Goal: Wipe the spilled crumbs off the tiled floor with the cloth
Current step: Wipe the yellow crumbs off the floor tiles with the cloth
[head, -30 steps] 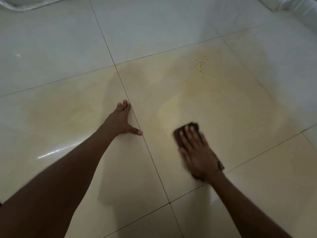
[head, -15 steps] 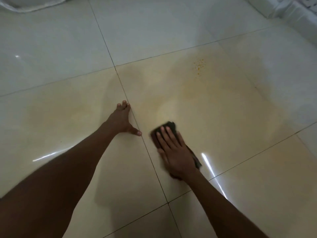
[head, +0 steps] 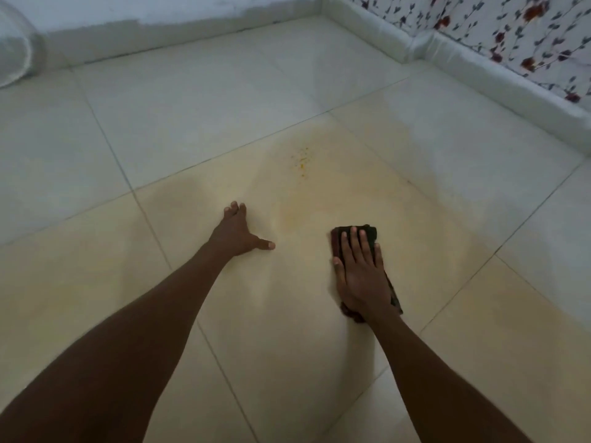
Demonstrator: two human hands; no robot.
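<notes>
Pressing flat-fingered on the cloth (head: 355, 233), the right hand (head: 363, 276) lies well short of the crumbs (head: 302, 159); left hand (head: 236, 233) braces, splayed, empty. Advised: push forward, keeping even pressure.

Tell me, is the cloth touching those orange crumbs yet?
Apart. The head view shows bare tile between the cloth, pressed flat under the right hand, and the crumbs farther ahead.

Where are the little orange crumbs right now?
In the head view, the scattered orange crumbs lie on the cream tiled floor, beyond both hands, farther out than the dark folded cloth under the right hand.
</notes>
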